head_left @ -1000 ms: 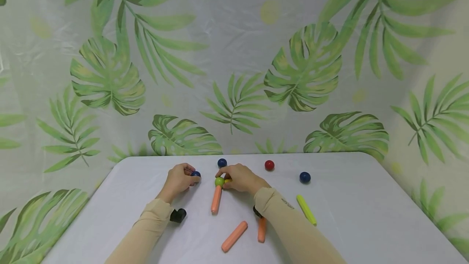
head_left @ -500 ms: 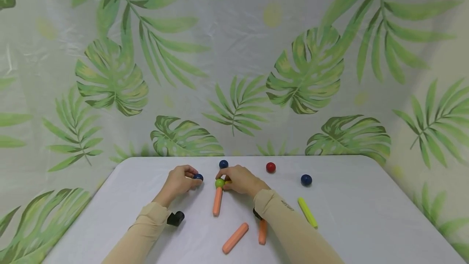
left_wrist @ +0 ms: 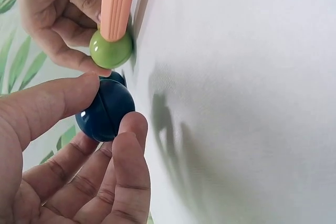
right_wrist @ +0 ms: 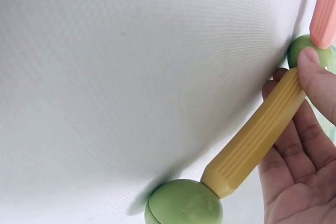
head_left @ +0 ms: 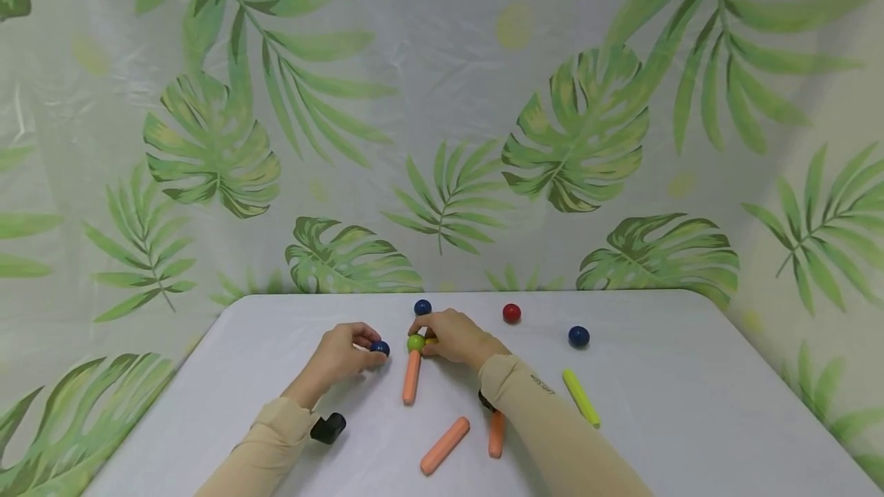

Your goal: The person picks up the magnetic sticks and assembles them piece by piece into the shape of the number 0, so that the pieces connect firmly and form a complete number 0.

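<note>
My left hand [head_left: 341,355] pinches a dark blue ball [left_wrist: 107,109] between thumb and fingertips, a short way left of a green ball [head_left: 416,343]. From that green ball an orange-pink stick [head_left: 410,378] extends toward me. A yellow stick [right_wrist: 254,135] also meets it, gripped near this end by the thumb and fingers of my right hand [head_left: 459,337]. At the yellow stick's other end, the right wrist view shows a second green ball [right_wrist: 184,203]; in the head view the right hand and forearm hide it.
A blue ball [head_left: 423,307], a red ball [head_left: 512,313] and another blue ball [head_left: 578,337] lie along the table's [head_left: 663,390] far side. A yellow-green stick [head_left: 582,398] is at right. One orange stick [head_left: 445,445] lies in front; another [head_left: 496,434] is partly under the right forearm.
My left hand has brought the blue ball slightly right and toward me, closer to the green ball. My right hand has stayed in place on the yellow stick.
</note>
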Tool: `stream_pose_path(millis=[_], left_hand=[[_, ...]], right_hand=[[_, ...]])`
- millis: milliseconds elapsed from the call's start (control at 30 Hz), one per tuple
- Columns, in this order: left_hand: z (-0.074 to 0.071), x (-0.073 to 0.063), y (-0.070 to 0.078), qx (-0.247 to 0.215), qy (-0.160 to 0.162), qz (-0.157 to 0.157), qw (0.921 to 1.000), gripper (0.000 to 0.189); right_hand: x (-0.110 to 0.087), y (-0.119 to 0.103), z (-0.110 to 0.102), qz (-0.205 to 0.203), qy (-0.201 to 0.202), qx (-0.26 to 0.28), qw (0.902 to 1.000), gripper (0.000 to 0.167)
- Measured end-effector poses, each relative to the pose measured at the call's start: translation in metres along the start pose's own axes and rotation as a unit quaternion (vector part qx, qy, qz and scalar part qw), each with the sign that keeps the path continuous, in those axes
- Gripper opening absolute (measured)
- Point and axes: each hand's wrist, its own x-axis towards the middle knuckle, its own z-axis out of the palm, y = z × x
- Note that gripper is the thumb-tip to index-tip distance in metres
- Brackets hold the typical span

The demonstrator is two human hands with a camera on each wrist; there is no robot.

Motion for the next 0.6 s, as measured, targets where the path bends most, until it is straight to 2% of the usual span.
stream_pose_path(millis=[600], left_hand=[[0.008,-0.029,0.003,0.003,-0.031,0.02,0.9993,0.027]], right_hand=[[0.0,0.0,0.001,0.008,0.002,-0.003,1.0,0.03]])
